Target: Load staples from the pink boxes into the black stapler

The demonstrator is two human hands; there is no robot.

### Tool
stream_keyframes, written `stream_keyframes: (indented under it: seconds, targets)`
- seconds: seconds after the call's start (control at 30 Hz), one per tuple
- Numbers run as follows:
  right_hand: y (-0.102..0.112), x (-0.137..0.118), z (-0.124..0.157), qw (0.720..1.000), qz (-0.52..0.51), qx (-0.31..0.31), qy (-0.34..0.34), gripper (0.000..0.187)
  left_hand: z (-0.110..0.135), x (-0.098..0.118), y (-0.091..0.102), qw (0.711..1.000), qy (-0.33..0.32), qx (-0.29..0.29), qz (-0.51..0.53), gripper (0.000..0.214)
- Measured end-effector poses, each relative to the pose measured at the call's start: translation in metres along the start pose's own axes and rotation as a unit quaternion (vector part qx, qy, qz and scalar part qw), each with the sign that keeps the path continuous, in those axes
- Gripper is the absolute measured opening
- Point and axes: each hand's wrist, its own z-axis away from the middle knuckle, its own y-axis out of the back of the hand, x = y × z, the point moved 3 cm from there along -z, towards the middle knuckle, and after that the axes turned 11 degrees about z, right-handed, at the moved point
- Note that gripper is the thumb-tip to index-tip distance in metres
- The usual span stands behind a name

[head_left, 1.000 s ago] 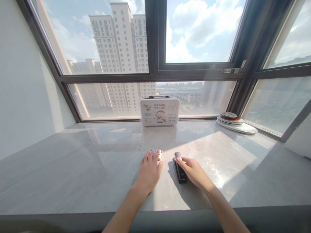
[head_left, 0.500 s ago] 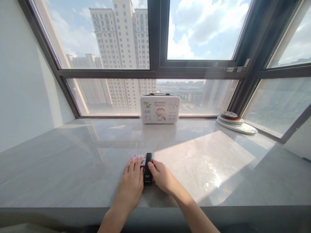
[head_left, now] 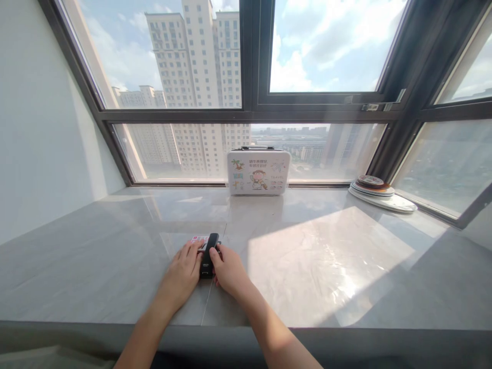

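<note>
A black stapler (head_left: 208, 259) lies lengthwise on the stone ledge, its far end tilted slightly to the right. My right hand (head_left: 229, 267) grips its right side, thumb on top and the other fingers mostly hidden beneath. Left of the stapler, my left hand (head_left: 183, 270) lies flat with fingers stretched over a small pink-and-white printed paper (head_left: 197, 239). The paper's right part passes under or into the stapler; the hands and stapler hide how far. My left fingertips come close to the stapler's left side.
A white case (head_left: 259, 172) with cartoon prints stands upright against the window at the back. Several stacked plates (head_left: 380, 197) sit in the back right corner. The ledge's front edge (head_left: 307, 328) runs just before me. Sunlight falls on the ledge's right half.
Both hands have moved left and slightly away from me, carrying the stapler and the paper along. The stapler has turned a little, its far end now leaning right.
</note>
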Motion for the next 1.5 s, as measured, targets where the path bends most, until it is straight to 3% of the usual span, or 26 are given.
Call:
stream_keyframes:
  seconds: [0.17,0.3,0.4,0.5,0.57,0.67,0.73,0.77,0.87,1.0,1.17,1.5]
  targets:
    - [-0.002,0.001,-0.002,0.999,-0.043,-0.003,0.001,0.039,0.001,0.005,0.005,1.0,0.011,0.015,-0.005,0.044]
    - [0.005,0.009,0.001,0.992,-0.113,-0.013,-0.051,0.043,0.0,0.01,0.008,1.0,0.012,0.022,0.005,0.045]
    - [0.027,0.024,0.016,0.989,-0.128,0.02,-0.076,0.052,-0.002,0.009,0.01,0.999,0.022,0.032,0.001,0.046]
    - [0.067,0.043,0.044,0.992,-0.086,0.069,-0.065,0.05,-0.002,0.014,0.02,0.997,0.03,0.064,0.005,0.047]
    - [0.1,0.054,0.066,0.993,-0.03,0.106,-0.034,0.046,0.001,0.028,0.031,0.993,0.023,0.118,0.022,0.045]
    - [0.142,0.068,0.095,0.982,0.112,0.15,-0.005,0.047,0.006,0.072,0.039,0.979,-0.005,0.193,0.066,0.037]
    - [0.157,0.075,0.107,0.965,0.227,0.128,0.001,0.05,0.007,0.109,0.026,0.984,-0.04,0.149,0.092,0.033]
    - [0.16,0.077,0.11,0.953,0.284,0.109,-0.001,0.051,0.006,0.126,0.013,0.989,-0.058,0.089,0.101,0.033]
    - [0.158,0.079,0.114,0.907,0.416,0.056,-0.023,0.054,0.002,0.16,-0.029,0.993,-0.073,-0.046,0.082,0.038]
    - [0.145,0.074,0.114,0.868,0.492,0.04,-0.053,0.058,0.0,0.162,-0.062,0.992,-0.061,-0.112,-0.018,0.054]
    - [0.138,0.071,0.117,0.853,0.515,0.039,-0.07,0.061,0.006,0.153,-0.063,0.989,-0.049,-0.13,-0.052,0.054]
    - [0.138,0.069,0.12,0.854,0.514,0.038,-0.074,0.06,0.009,0.151,-0.065,0.992,-0.065,-0.102,-0.041,0.054]
